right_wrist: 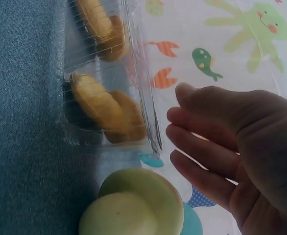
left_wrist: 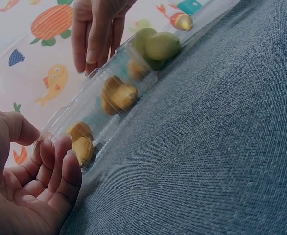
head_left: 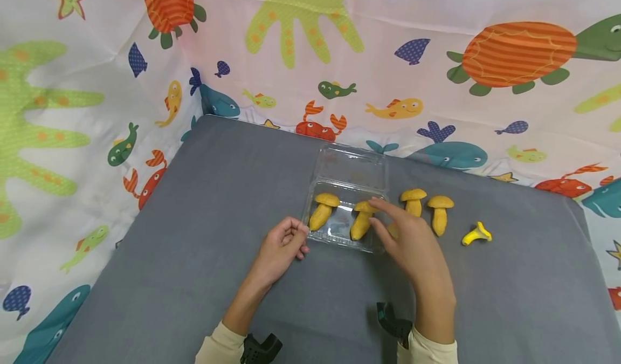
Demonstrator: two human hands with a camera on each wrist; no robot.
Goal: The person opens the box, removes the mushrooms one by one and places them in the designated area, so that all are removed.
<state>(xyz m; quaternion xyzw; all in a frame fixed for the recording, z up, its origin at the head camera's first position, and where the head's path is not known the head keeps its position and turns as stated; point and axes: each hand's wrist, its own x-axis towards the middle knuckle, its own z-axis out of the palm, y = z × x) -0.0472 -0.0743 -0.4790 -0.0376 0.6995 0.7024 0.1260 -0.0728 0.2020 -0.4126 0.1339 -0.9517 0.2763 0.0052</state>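
A clear plastic clamshell box (head_left: pixel 343 239) lies with its lid (head_left: pixel 351 167) folded back. Inside it are two toy mushrooms, a left mushroom (head_left: pixel 321 215) and a right mushroom (head_left: pixel 360 225), caps toward the lid. My left hand (head_left: pixel 282 244) pinches the box's front left corner between thumb and fingers. Over the box's right side hovers my right hand (head_left: pixel 416 245), its thumb and fingers apart with nothing between them. In the right wrist view its fingertips are above the rim, beside the right mushroom (right_wrist: pixel 104 107). Part of another yellowish piece shows behind the right thumb, mostly hidden.
Two more brown-yellow mushrooms stand out to the right of the box, a nearer mushroom (head_left: pixel 413 202) and a farther mushroom (head_left: pixel 440 214). Beyond them lies a small bright yellow trumpet-shaped mushroom (head_left: pixel 477 234). A printed sea-animal curtain (head_left: pixel 359 35) borders the grey table (head_left: pixel 218 191).
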